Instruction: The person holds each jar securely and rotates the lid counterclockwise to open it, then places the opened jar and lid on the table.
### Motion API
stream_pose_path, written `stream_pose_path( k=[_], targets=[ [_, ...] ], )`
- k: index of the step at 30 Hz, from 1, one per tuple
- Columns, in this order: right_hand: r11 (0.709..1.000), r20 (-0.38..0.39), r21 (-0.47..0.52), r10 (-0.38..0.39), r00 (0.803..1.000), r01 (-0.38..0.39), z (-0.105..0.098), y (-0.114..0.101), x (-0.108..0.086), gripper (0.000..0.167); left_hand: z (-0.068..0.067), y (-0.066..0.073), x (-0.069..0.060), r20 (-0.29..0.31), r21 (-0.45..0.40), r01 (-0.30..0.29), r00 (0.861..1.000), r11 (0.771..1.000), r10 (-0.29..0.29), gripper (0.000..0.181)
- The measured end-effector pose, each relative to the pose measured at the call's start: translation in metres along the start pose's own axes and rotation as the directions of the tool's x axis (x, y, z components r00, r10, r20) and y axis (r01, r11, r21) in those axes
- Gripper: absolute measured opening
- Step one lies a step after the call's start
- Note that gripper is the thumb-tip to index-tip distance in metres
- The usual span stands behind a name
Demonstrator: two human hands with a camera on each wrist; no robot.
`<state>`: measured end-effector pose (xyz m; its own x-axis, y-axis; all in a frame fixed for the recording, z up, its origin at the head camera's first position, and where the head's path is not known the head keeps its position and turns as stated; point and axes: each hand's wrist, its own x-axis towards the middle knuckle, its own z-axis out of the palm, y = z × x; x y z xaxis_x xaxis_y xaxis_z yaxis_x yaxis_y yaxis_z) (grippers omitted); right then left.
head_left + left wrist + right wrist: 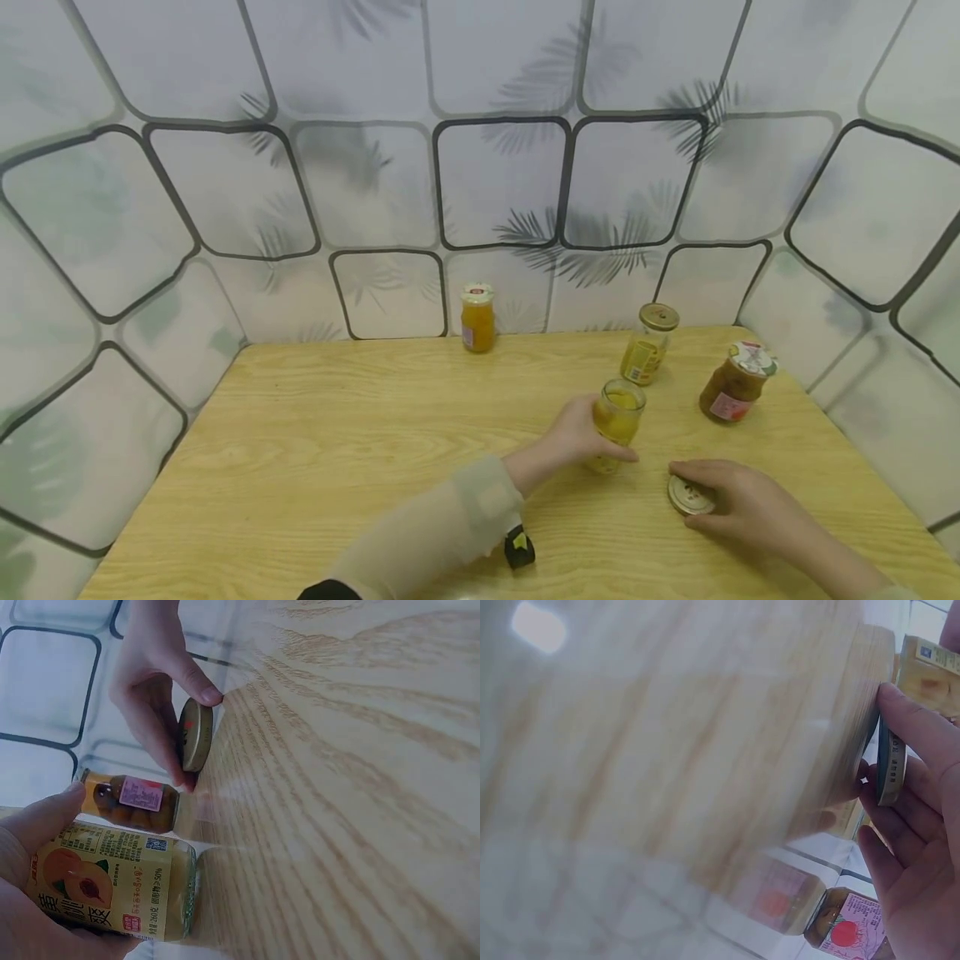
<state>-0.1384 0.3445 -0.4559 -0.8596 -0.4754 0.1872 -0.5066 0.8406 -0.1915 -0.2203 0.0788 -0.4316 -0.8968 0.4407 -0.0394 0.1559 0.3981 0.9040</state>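
My left hand (577,433) grips an open glass jar (619,415) with yellow contents, its thumb and fingers round the side. In the left wrist view the same jar (112,885) shows a peach label, with the left hand (34,900) around it. To its right, my right hand (750,508) holds a round gold lid (690,497) by the edge, close to the tabletop. The right wrist view shows the lid (892,766) on edge between thumb and fingers of the right hand (922,817). Jar and lid are apart.
Behind the open jar stands a lidded yellow jar (643,354). A brown jar with a patterned lid (735,385) is at the right, an orange jar (477,321) at the back wall. A small black object (519,548) lies beside the left sleeve on the wooden table (337,433).
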Motion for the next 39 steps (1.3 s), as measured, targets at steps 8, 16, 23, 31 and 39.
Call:
stream_pose_path(
  k=[8, 16, 23, 31, 39],
  targets=[
    [1.0, 0.024, 0.016, 0.01, 1.0, -0.011, 0.001, 0.002, 0.002, 0.067, 0.003, -0.001, 0.006, -0.015, -0.109, 0.023, 1.0, 0.994, -0.024, 0.068],
    [0.999, -0.019, -0.003, -0.035, 0.999, 0.035, 0.003, 0.005, 0.0, 0.068, 0.009, -0.003, 0.015, 0.01, -0.144, -0.011, 1.0, 0.99, 0.013, 0.062],
    [0.997, -0.07, 0.01, -0.07, 0.995, 0.071, 0.005, 0.01, 0.0, 0.07, 0.012, -0.003, 0.02, 0.032, -0.119, -0.059, 0.997, 0.991, 0.063, 0.062],
    [0.993, -0.101, 0.0, -0.114, 0.988, 0.114, 0.004, 0.013, 0.002, 0.07, 0.013, -0.002, 0.028, 0.127, -0.104, -0.077, 0.988, 0.992, 0.09, 0.056],
    [0.987, -0.121, -0.008, -0.163, 0.979, 0.163, 0.001, 0.011, 0.0, 0.067, 0.021, -0.001, 0.032, 0.186, -0.039, -0.115, 0.975, 0.993, 0.12, 0.054]
  ],
)
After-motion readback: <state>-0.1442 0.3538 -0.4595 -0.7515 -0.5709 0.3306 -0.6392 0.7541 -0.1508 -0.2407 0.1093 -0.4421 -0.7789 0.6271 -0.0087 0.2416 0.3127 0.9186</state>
